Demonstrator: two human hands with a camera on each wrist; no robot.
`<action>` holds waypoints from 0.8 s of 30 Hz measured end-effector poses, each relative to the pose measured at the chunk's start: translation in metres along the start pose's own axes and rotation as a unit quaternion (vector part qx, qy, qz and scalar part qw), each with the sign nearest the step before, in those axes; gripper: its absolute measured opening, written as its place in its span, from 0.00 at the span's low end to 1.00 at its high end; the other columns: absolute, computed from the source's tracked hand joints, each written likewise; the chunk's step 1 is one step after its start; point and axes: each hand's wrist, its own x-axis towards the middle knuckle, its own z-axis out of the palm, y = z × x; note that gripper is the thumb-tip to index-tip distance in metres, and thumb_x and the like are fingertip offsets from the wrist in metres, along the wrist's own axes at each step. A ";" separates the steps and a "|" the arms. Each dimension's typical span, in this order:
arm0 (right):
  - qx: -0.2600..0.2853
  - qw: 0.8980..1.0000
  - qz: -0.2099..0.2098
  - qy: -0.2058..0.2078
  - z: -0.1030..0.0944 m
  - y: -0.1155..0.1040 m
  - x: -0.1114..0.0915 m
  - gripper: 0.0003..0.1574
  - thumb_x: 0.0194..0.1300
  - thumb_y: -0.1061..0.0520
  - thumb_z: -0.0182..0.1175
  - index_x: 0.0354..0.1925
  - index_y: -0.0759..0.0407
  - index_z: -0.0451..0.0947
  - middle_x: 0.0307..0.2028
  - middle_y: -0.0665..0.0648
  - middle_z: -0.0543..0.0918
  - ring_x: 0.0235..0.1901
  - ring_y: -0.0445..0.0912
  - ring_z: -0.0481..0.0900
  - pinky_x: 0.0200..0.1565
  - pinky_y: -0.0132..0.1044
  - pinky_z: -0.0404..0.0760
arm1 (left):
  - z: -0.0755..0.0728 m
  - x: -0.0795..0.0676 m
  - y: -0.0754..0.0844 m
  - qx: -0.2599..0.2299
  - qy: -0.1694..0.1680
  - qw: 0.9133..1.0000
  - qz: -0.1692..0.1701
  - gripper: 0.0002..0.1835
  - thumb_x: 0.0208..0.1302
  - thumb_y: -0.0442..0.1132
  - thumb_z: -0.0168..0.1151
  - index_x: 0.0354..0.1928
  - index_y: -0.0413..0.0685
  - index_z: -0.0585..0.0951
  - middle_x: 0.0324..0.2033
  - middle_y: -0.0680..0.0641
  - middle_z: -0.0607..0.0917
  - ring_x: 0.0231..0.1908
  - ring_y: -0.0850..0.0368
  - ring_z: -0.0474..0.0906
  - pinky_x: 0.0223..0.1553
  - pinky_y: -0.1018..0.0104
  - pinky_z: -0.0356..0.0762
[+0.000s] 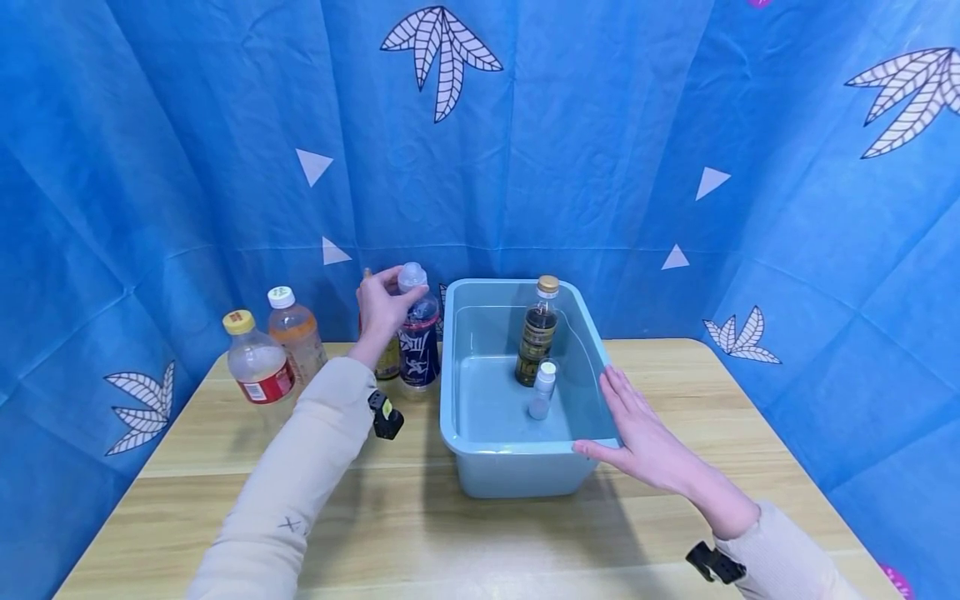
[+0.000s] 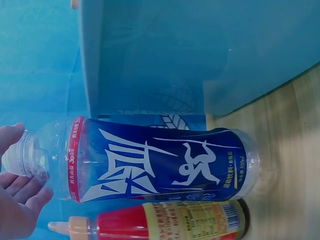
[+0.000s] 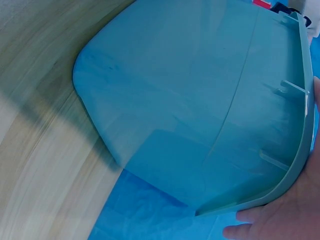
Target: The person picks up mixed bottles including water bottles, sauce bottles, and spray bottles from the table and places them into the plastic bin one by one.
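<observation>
Wooden table, tub between hands

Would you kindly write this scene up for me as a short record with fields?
Left hand: grips the blue-labelled bottle near its top
Right hand: touches the tub at its near right corner
In tub: gold-capped dark bottle, small bottle
Left of tub: blue-labelled bottle, red sauce bottle, yellow-capped bottle, white-capped bottle
Surface: wooden table
Backdrop: blue curtain
</observation>
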 end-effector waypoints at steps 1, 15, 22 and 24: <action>0.000 1.000 0.000 0.000 0.000 0.000 0.000 0.61 0.52 0.32 0.55 0.66 0.68 0.42 0.67 0.64 0.40 0.65 0.58 0.38 0.59 0.59 0.47 | -0.002 0.000 0.001 0.001 -0.002 1.000 -0.001 0.25 0.48 0.40 0.68 0.51 0.41 0.76 0.44 0.42 0.80 0.44 0.51 0.75 0.46 0.60 0.72; 0.001 1.000 -0.003 0.002 0.002 0.002 0.000 0.61 0.52 0.32 0.55 0.66 0.68 0.42 0.67 0.64 0.40 0.65 0.58 0.37 0.59 0.58 0.47 | -0.026 -0.006 0.027 0.003 -0.011 1.000 -0.015 0.28 0.46 0.42 0.69 0.51 0.40 0.76 0.42 0.42 0.81 0.41 0.52 0.77 0.43 0.62 0.73; 0.001 1.000 -0.004 0.003 0.002 0.002 0.000 0.61 0.52 0.32 0.55 0.66 0.68 0.41 0.67 0.64 0.40 0.66 0.56 0.36 0.60 0.58 0.46 | -0.034 -0.010 0.043 -0.013 -0.014 1.000 -0.022 0.28 0.46 0.42 0.70 0.51 0.40 0.76 0.43 0.41 0.80 0.43 0.52 0.77 0.45 0.62 0.73; 0.001 1.000 -0.005 0.004 0.001 0.002 0.000 0.61 0.53 0.32 0.55 0.66 0.69 0.41 0.67 0.64 0.40 0.66 0.56 0.36 0.60 0.57 0.46 | -0.036 -0.011 0.049 -0.018 -0.018 0.999 -0.028 0.29 0.46 0.42 0.69 0.52 0.40 0.75 0.44 0.41 0.80 0.43 0.52 0.76 0.46 0.61 0.72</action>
